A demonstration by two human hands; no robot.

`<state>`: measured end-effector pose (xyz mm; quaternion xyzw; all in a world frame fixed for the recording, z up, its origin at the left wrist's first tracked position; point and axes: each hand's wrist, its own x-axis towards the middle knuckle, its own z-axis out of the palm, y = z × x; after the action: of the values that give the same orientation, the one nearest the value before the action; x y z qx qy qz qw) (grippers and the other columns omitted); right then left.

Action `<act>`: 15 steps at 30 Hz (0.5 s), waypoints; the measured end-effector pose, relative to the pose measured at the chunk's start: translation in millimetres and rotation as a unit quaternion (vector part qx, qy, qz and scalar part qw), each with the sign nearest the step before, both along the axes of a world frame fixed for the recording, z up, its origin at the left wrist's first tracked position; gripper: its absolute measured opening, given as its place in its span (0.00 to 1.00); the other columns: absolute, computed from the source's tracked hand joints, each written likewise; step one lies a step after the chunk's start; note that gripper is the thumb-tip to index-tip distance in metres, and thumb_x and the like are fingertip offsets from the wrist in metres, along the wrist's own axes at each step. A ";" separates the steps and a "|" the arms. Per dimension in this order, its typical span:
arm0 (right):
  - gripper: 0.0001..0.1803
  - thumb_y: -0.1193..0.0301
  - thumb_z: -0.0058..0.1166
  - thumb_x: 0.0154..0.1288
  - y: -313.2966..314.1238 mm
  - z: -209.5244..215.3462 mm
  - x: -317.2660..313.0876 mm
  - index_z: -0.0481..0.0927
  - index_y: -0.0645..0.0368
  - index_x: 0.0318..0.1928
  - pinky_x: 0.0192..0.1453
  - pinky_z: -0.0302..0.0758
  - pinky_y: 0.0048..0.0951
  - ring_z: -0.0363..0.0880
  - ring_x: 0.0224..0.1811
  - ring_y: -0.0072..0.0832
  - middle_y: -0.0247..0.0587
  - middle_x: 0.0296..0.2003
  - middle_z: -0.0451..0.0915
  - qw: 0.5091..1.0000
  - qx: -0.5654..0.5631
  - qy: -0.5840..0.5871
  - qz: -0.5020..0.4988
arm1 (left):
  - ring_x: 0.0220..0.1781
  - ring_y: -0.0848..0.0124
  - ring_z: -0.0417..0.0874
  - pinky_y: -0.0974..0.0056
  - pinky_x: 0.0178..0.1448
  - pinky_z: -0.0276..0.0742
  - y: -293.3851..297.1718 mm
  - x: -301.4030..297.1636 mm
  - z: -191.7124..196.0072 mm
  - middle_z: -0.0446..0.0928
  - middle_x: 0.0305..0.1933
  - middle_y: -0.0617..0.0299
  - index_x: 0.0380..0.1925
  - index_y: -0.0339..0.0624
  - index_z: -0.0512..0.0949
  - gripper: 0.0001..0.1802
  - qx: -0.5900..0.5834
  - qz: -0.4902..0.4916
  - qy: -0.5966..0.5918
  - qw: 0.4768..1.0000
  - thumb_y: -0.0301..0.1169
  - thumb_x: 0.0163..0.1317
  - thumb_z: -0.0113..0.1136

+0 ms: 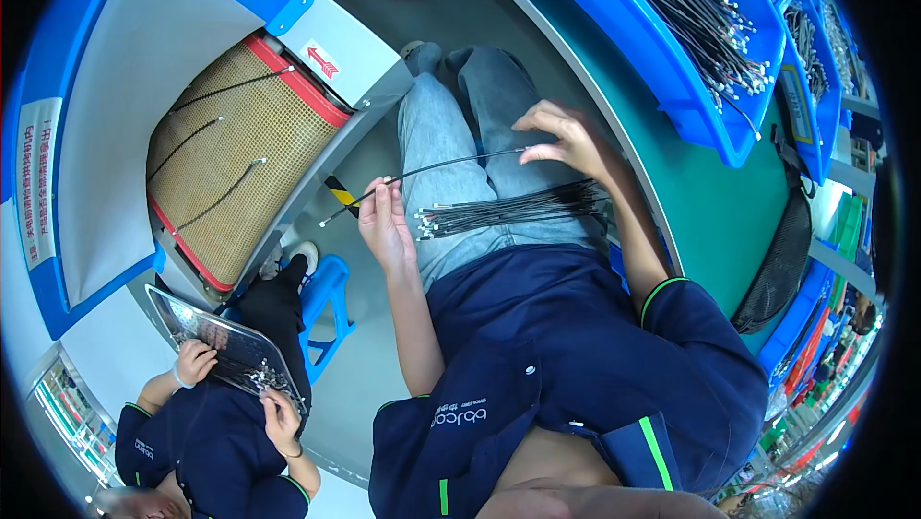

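A thin black cable [441,165] with small metal ends stretches slantwise above my lap. My left hand [388,224] pinches it near its lower left end, whose light tip sticks out past the fingers. At the other end is my right hand [568,143], thumb and forefinger apart, with the cable's end by the thumb tip; whether they touch is hard to tell. A bundle of similar black cables [518,210] lies across my jeans just below, silver ends toward the left.
Left, a machine with a mesh conveyor belt [230,135] carries several cables. Beside it a co-worker holds a clear tray [230,339] of small parts, near a blue stool [329,303]. Right, a green table [672,174] bears blue bins [686,116] of cables and a black bag [775,265].
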<state>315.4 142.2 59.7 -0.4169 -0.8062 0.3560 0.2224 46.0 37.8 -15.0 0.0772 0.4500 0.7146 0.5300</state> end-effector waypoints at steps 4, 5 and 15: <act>0.15 0.65 0.67 0.49 7.3 -3.4 -13.8 0.82 0.60 0.35 0.49 0.73 0.32 0.75 0.45 0.32 0.37 0.40 0.77 0.997 0.079 0.012 0.013 | 0.45 0.70 0.82 0.73 0.51 0.81 5.0 1.8 0.9 0.79 0.43 0.55 0.44 0.31 0.76 0.09 -0.007 -0.007 0.003 1.000 0.24 0.65 0.56; 0.15 0.64 0.67 0.49 8.8 -3.9 -20.3 0.82 0.59 0.34 0.50 0.73 0.32 0.75 0.46 0.32 0.36 0.41 0.77 0.995 0.100 0.009 0.024 | 0.44 0.71 0.82 0.73 0.50 0.81 6.6 2.8 2.7 0.79 0.43 0.55 0.43 0.32 0.77 0.09 -0.010 -0.006 0.004 1.000 0.24 0.65 0.56; 0.08 0.67 0.65 0.49 10.4 0.3 -57.0 0.82 0.57 0.27 0.56 0.70 0.34 0.74 0.47 0.31 0.31 0.41 0.77 0.989 0.110 -0.048 0.091 | 0.43 0.70 0.82 0.72 0.52 0.81 12.6 3.2 5.4 0.80 0.41 0.55 0.42 0.32 0.77 0.08 -0.024 0.003 -0.006 1.000 0.24 0.64 0.57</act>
<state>258.5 152.6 60.0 -0.3314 -0.8847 0.2638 0.1947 49.2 50.4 -9.6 0.0587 0.4644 0.7057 0.5318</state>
